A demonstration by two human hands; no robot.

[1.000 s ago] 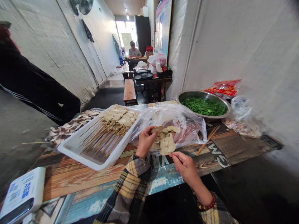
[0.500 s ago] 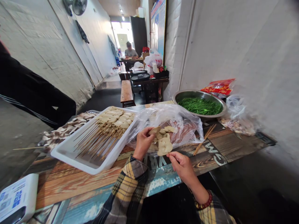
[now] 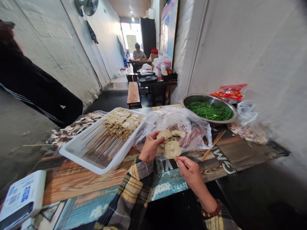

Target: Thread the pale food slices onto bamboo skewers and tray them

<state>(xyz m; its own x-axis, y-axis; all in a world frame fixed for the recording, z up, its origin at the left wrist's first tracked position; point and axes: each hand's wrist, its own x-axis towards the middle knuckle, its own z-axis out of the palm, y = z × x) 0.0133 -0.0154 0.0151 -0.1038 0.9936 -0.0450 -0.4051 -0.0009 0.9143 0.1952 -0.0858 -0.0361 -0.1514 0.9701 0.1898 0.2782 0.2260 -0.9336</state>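
Observation:
My left hand (image 3: 150,147) is closed on a pale round slice (image 3: 164,134), pinching it at the top of a short row of slices. Those slices (image 3: 172,149) are threaded on a thin wooden skewer whose lower end my right hand (image 3: 190,171) pinches. Both hands hover above the painted wooden table (image 3: 76,182), just in front of a crumpled clear plastic bag (image 3: 177,124). To the left lies a white tray (image 3: 79,153) filled with several finished skewers (image 3: 112,131) of the same slices.
A steel bowl of green chives (image 3: 209,110) stands at the back right, with red packets (image 3: 229,92) and plastic bags (image 3: 249,127) by the wall. Loose skewers (image 3: 213,143) lie near it. Sliced mushrooms (image 3: 72,129) lie left of the tray. A white device (image 3: 20,196) sits at the near left. A dark-clothed person (image 3: 31,86) stands left; another sits far back.
My left hand has pushed the top slice down the skewer towards the others. The view swayed slightly; the hands stayed in the same spot.

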